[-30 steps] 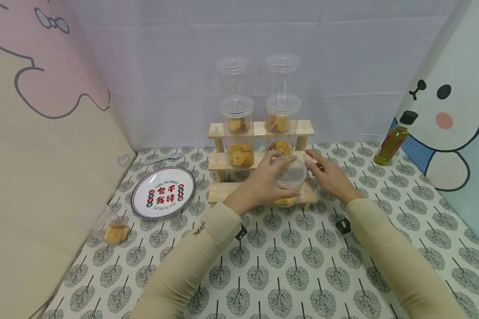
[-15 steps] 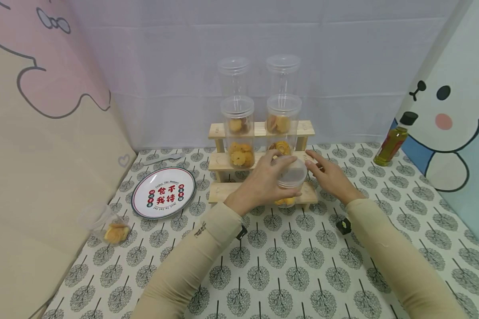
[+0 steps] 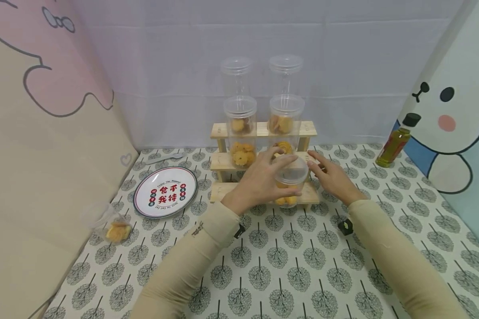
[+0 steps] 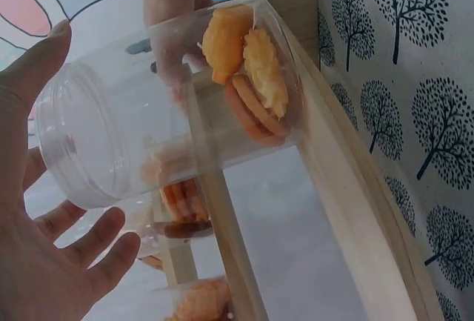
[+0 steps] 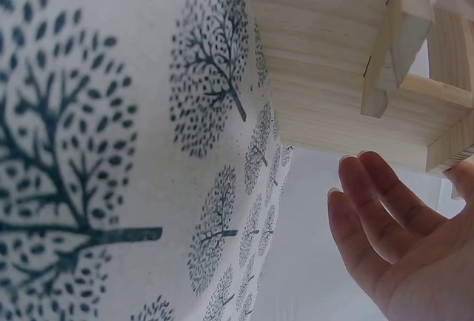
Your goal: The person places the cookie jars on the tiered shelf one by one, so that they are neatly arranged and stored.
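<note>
A clear lidded jar (image 3: 290, 175) of cookies stands on the lowest step of a wooden tiered rack (image 3: 223, 191). My left hand (image 3: 259, 181) reaches around its top from the left, thumb at the front and fingers behind. The left wrist view shows that hand (image 4: 52, 247) spread about the screw lid (image 4: 78, 132), with cookies (image 4: 248, 69) at the jar's bottom. My right hand (image 3: 331, 179) is at the rack's right end, fingers loosely bent. In the right wrist view the thumb of this hand (image 5: 422, 254) is by the rack's wooden edge (image 5: 448, 143); contact is unclear.
Taller jars with cookies stand on the middle step (image 3: 242, 133) and the top step, two each. To the left are a printed plate (image 3: 165, 192), a grey fork-like utensil (image 3: 165, 158) and a tipped clear jar with cookies (image 3: 117, 231). An oil bottle (image 3: 395, 141) stands right.
Both hands and the jar keep nearly the same places at the rack. The head view has shifted slightly, so the whole scene sits a little further right.
</note>
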The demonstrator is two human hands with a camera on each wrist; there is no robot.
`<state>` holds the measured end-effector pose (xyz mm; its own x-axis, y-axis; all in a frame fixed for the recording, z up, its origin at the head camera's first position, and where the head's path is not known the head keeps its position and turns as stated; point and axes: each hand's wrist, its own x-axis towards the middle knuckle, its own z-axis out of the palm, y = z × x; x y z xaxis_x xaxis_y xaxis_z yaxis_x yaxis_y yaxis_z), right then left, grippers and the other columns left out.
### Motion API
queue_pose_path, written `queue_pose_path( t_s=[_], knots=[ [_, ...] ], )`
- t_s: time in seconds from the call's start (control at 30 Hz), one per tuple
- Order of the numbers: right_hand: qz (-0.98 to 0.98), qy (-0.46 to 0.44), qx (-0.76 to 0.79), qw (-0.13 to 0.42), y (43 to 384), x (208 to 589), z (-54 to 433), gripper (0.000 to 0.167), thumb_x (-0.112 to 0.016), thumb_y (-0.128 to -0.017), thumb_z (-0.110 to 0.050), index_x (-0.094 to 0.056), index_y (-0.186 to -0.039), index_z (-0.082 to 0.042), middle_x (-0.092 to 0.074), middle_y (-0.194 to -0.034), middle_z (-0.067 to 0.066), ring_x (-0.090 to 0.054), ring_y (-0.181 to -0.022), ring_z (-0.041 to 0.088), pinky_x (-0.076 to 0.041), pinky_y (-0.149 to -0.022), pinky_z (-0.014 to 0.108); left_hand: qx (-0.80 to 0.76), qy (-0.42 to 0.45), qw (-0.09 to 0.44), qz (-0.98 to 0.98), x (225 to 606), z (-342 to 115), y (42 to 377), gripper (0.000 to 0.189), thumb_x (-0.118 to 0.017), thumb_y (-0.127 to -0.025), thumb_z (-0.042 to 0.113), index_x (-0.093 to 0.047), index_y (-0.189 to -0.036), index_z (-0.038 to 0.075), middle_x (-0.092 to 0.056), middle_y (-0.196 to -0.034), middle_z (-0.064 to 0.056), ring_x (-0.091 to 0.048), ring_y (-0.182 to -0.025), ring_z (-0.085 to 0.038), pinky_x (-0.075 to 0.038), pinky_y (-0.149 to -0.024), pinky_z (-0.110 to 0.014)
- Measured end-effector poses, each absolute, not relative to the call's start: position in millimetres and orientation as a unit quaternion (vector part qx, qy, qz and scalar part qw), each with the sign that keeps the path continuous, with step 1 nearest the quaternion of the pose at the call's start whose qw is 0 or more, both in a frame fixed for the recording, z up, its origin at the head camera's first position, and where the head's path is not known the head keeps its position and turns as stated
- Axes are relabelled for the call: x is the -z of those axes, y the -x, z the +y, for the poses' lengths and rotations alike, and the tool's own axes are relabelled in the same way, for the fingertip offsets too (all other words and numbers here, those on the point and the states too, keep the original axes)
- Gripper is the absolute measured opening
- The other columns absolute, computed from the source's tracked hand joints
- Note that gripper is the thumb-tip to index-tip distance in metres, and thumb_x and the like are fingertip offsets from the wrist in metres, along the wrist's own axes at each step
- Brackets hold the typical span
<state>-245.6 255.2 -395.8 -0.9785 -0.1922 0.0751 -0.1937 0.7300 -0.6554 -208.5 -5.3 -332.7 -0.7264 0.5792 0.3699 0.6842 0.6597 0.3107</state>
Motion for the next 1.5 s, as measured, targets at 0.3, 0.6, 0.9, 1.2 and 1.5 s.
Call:
queue_pose_path(
  t_s=[0.3, 0.6, 0.9, 1.2, 1.5],
  knots=[
    [-0.930, -0.110, -0.350, 0.003, 244, 395, 256, 0.063, -0.032, -0.101, -0.064, -0.020, -0.158, -0.040, -0.061, -0.126, 0.022, -0.060, -0.109, 0.035, -0.052, -0.084, 0.054, 0.228, 0.340, 0.095, -0.907, 328, -44, 200, 0.091, -0.077, -0.074, 0.065, -0.039, -0.152, 0.038, -0.033, -0.157, -0.007, -0.037, -0.140, -0.028, -0.040, -0.111, -0.053],
    [-0.933, -0.114, -0.341, 0.002, 244, 393, 255, 0.063, -0.031, -0.102, -0.063, -0.019, -0.159, -0.039, -0.061, -0.125, 0.023, -0.060, -0.109, 0.035, -0.051, -0.083, 0.054, 0.243, 0.315, 0.095, -0.913, 332, -133, 180, 0.091, -0.083, -0.075, 0.055, -0.043, -0.152, 0.027, -0.033, -0.157, -0.009, -0.034, -0.141, -0.031, -0.039, -0.110, -0.058],
    [-0.936, -0.110, -0.334, -0.005, 243, 390, 255, 0.064, -0.029, -0.102, -0.063, -0.019, -0.160, -0.036, -0.060, -0.128, 0.024, -0.059, -0.113, 0.038, -0.050, -0.086, 0.057, 0.232, 0.243, 0.116, -0.935, 330, -230, 148, 0.091, -0.087, -0.075, 0.042, -0.042, -0.152, 0.029, -0.034, -0.156, -0.006, -0.032, -0.141, -0.036, -0.035, -0.107, -0.067],
    [-0.934, -0.101, -0.342, -0.011, 244, 391, 255, 0.066, -0.029, -0.100, -0.067, -0.019, -0.159, -0.040, -0.058, -0.131, 0.022, -0.057, -0.116, 0.037, -0.050, -0.086, 0.058, 0.244, 0.156, 0.142, -0.946, 342, -311, 111, 0.089, -0.091, -0.071, 0.031, -0.048, -0.149, 0.022, -0.038, -0.151, -0.018, -0.032, -0.134, -0.050, -0.030, -0.097, -0.079],
    [-0.934, -0.103, -0.343, -0.004, 245, 393, 255, 0.066, -0.030, -0.100, -0.067, -0.020, -0.159, -0.039, -0.060, -0.129, 0.021, -0.059, -0.112, 0.035, -0.051, -0.084, 0.056, 0.266, 0.079, 0.156, -0.948, 354, -350, 86, 0.091, -0.090, -0.073, 0.029, -0.044, -0.152, 0.020, -0.036, -0.152, -0.019, -0.026, -0.138, -0.052, -0.023, -0.099, -0.081]
  ],
)
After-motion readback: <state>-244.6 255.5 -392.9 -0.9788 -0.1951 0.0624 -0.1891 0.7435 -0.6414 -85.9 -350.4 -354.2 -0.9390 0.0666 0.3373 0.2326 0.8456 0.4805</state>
